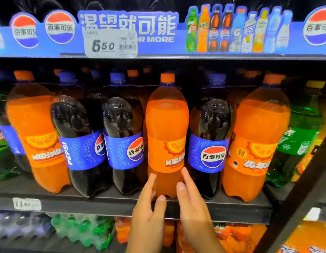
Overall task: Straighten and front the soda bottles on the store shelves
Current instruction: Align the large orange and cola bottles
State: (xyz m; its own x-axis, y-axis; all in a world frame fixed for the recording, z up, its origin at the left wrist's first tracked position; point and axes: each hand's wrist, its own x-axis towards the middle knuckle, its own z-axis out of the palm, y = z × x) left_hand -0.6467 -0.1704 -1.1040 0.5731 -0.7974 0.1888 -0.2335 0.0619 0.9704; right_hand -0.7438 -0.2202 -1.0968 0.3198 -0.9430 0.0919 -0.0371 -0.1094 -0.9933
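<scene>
While both hands flank its base, the centre Mirinda bottle [167, 128] stands at the shelf [103, 207] front, label skewed toward three o'clock. Left hand [149, 205] and right hand [194, 205] have fingers [151, 181] straight and apart, gripping nothing. Cupping low, then twisting the label toward nine o'clock, should spare the Pepsi bottles [209, 143] alongside. Blue banner [154, 49] at twelve o'clock; price tag [27, 203] at eight.

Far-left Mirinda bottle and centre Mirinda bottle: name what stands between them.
Two bottles, in the head view: left Pepsi, label turned sideways, and right Pepsi, logo showing.
</scene>
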